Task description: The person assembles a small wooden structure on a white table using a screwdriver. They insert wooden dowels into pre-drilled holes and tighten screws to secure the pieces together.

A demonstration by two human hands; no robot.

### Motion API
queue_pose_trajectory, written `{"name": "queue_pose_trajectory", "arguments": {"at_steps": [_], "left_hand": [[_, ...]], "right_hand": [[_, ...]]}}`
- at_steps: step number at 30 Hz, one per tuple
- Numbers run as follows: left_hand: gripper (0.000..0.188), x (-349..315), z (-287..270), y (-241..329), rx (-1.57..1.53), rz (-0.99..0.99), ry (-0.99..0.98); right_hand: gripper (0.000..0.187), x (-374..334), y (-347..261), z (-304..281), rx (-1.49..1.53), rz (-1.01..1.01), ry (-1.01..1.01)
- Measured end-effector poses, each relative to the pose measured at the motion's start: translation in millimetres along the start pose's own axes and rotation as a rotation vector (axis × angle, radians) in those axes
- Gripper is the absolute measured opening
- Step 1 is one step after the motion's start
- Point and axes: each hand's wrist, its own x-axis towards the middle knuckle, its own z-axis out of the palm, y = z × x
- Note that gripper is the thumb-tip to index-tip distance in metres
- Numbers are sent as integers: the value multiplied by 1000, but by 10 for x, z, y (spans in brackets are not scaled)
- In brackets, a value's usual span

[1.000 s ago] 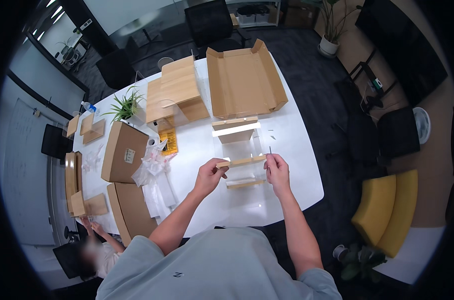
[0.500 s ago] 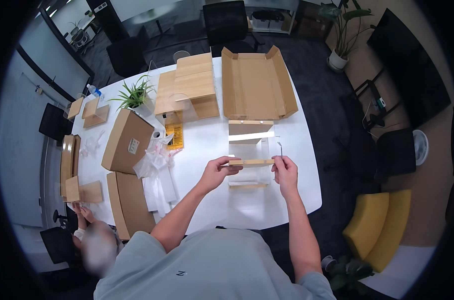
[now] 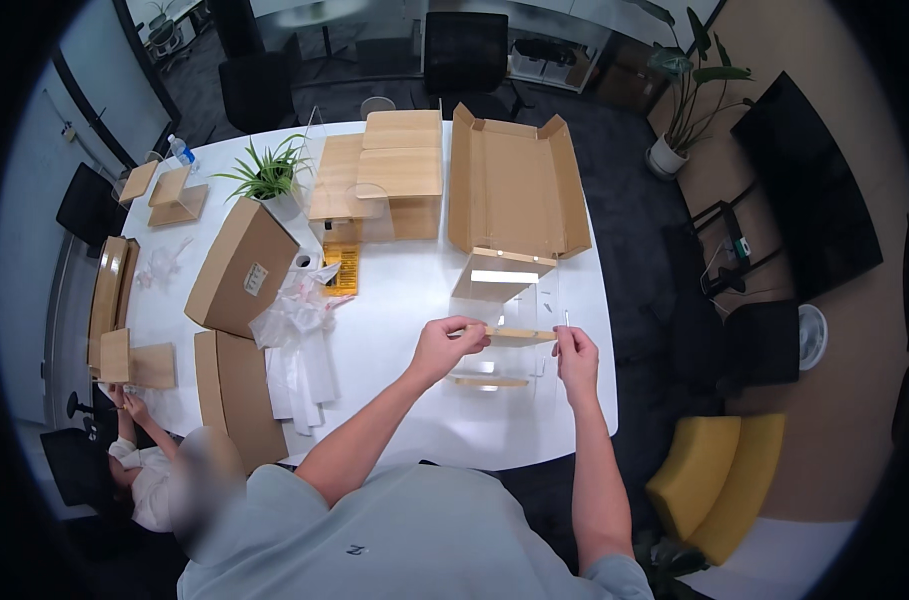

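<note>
A small unit of clear acrylic panel (image 3: pixel 502 366) and light wooden boards stands on the table before me. My left hand (image 3: pixel 446 350) is closed, pinching the left end of its middle wooden board (image 3: pixel 519 335). At the board's right end my right hand (image 3: pixel 576 362) is closed round a thin metal hex key (image 3: pixel 566 318), whose upper end sticks up past the fingers. Farther off is the unit's far wooden board (image 3: pixel 499 278), with pale dots along its top edge. A near wooden board (image 3: pixel 489 382) lies closest to me. The hex key's lower end is hidden.
An open cardboard box (image 3: pixel 514 180) lies beyond the unit. Left of it stands a wood-and-acrylic stand (image 3: pixel 399 165). Plastic wrapping (image 3: pixel 294 320), a yellow packet (image 3: pixel 342 270) and cardboard boxes (image 3: pixel 239 270) lie to my left. Another person's hands (image 3: pixel 126 402) are at the table's left edge.
The unit now sits slightly turned, its boards slanting. Both hands stay at the middle board's ends. The hex key shows less above my right fingers. The whole view has shifted.
</note>
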Motion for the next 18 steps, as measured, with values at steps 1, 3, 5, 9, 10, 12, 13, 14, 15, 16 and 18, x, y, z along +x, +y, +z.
{"name": "queue_pose_trajectory", "arguments": {"at_steps": [1,3,5,9,10,12,13,14,15,16,18], "left_hand": [[27,0,1,-5,-18,3,5],[27,29,4,2,-47,10,5],[27,29,-22,-15,-77,8,17],[26,92,-9,-53,-140,18,10],[26,108,-12,-72,-156,24,13],[25,153,-15,-111,-182,38,17],[24,175,-11,-119,-197,45,18],[24,188,-6,-124,-195,52,16],[24,184,7,-108,-191,59,14],[23,184,16,-95,-188,66,12],[22,197,10,-103,-195,68,25]], "right_hand": [[27,43,-29,-71,-45,-50,14],[31,157,-124,-277,-135,-151,47],[38,184,-476,-378,-355,-243,-6],[31,174,-1115,-253,-620,-423,-66],[30,180,-1251,-178,-669,-454,-103],[25,233,-1486,-31,-760,-464,-170],[24,286,-1572,20,-831,-512,-178],[23,343,-1658,72,-901,-560,-188],[21,397,-1731,120,-969,-608,-197],[19,416,-1857,195,-1024,-622,-218],[19,518,-1990,339,-1136,-704,-274]]}}
